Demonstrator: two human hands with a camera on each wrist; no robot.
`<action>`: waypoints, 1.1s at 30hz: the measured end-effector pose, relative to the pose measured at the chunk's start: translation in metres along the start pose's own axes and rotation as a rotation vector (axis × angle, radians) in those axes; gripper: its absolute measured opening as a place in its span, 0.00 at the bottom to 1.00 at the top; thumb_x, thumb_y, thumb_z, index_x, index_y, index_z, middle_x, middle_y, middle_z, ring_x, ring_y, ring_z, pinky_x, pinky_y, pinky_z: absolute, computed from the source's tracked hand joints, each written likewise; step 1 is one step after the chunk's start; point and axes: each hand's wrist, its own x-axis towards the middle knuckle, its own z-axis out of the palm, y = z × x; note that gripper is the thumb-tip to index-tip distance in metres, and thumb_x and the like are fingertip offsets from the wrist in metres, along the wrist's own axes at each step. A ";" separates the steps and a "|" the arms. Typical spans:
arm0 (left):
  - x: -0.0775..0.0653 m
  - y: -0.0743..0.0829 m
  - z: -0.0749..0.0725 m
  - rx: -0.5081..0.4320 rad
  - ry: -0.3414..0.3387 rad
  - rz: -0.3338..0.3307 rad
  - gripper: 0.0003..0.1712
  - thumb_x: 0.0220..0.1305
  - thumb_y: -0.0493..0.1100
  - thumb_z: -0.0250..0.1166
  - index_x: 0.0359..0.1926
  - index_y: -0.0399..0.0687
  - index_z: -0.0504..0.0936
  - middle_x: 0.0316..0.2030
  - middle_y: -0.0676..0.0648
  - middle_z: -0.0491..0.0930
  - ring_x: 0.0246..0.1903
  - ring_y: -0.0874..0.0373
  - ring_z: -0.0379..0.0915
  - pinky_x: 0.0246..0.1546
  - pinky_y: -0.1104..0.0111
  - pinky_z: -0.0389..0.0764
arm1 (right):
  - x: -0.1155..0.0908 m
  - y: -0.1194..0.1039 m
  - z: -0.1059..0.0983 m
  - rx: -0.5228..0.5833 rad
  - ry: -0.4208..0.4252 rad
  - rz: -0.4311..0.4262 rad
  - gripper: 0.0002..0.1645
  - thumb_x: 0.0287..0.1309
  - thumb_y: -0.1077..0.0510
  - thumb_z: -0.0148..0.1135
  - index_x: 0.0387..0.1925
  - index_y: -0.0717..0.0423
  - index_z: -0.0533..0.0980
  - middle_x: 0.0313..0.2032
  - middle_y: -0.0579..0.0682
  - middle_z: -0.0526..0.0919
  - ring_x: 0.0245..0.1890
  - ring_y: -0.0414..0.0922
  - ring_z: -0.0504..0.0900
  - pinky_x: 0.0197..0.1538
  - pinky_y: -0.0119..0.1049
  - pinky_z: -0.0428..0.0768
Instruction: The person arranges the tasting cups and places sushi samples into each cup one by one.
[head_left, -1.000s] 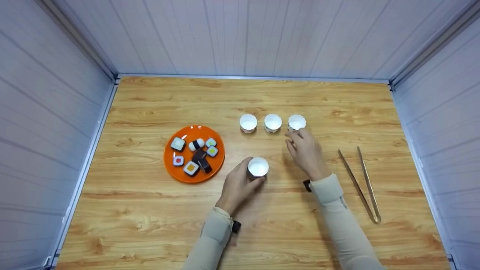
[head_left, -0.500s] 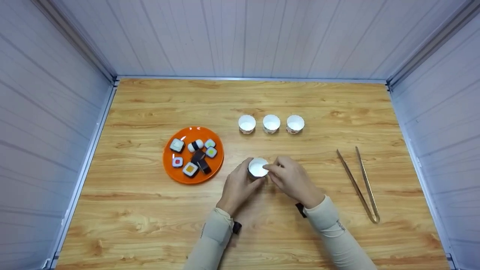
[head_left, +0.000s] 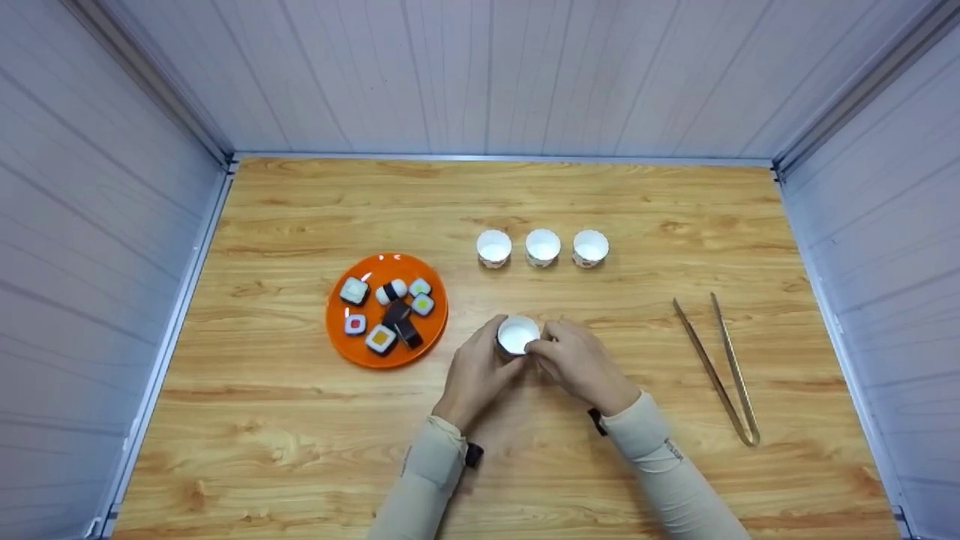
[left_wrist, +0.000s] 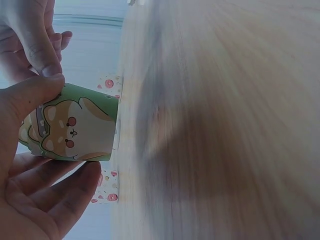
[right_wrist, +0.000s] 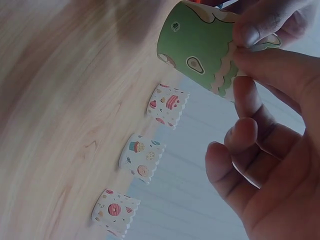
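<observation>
My left hand (head_left: pixel 478 375) grips a green paper cupcake cup (left_wrist: pixel 82 125) with a cartoon dog on its side, thumb on one side and fingers on the other. Layered scalloped rims show at its mouth, like nested cups. The white inside (head_left: pixel 516 334) of the topmost cup faces up in the head view. My right hand (head_left: pixel 581 364) pinches the rim from the right, thumb and forefinger together, close to the left thumb. In the right wrist view its other fingers (right_wrist: pixel 220 162) are loosely bent away from the cup. The green cup is raised above the wooden table in the left wrist view.
Beyond the hands, three white patterned paper cups (head_left: pixel 542 247) stand in a row. To the left is an orange plate (head_left: pixel 386 358) bearing several sushi pieces (head_left: pixel 381 339). Metal tongs (head_left: pixel 720 367) lie spread at the right. Pale panels (head_left: pixel 480 82) wall in the table (head_left: pixel 300 450).
My right hand has come back from the rightmost cup of the row to the green cup and now pinches its rim. My left hand has kept its grip in place.
</observation>
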 end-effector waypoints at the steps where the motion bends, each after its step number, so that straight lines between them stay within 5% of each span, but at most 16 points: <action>1: 0.000 0.000 0.000 0.003 0.004 0.007 0.39 0.56 0.45 0.77 0.65 0.39 0.71 0.57 0.42 0.78 0.57 0.52 0.75 0.57 0.58 0.76 | 0.000 0.000 0.000 0.002 0.006 0.001 0.03 0.56 0.62 0.72 0.33 0.52 0.84 0.27 0.47 0.72 0.25 0.44 0.67 0.27 0.37 0.69; 15: -0.001 -0.002 0.001 -0.025 0.011 -0.005 0.37 0.55 0.43 0.77 0.65 0.42 0.72 0.57 0.44 0.79 0.57 0.53 0.75 0.58 0.58 0.75 | 0.001 0.004 -0.025 0.050 0.099 0.042 0.07 0.54 0.64 0.74 0.36 0.55 0.86 0.30 0.47 0.76 0.29 0.43 0.74 0.30 0.35 0.77; 24: 0.000 0.000 -0.001 -0.040 -0.014 -0.044 0.38 0.57 0.48 0.76 0.65 0.41 0.72 0.57 0.44 0.79 0.57 0.53 0.75 0.58 0.57 0.76 | -0.009 0.070 -0.063 -0.105 0.190 0.237 0.07 0.55 0.67 0.72 0.38 0.62 0.85 0.31 0.55 0.79 0.30 0.51 0.76 0.33 0.43 0.79; 33: -0.001 0.000 -0.002 -0.020 0.000 -0.029 0.39 0.58 0.49 0.76 0.66 0.41 0.71 0.58 0.43 0.78 0.57 0.52 0.75 0.58 0.57 0.76 | -0.029 0.143 -0.059 -0.236 0.157 0.516 0.05 0.59 0.67 0.68 0.38 0.61 0.86 0.31 0.59 0.78 0.29 0.56 0.75 0.29 0.49 0.76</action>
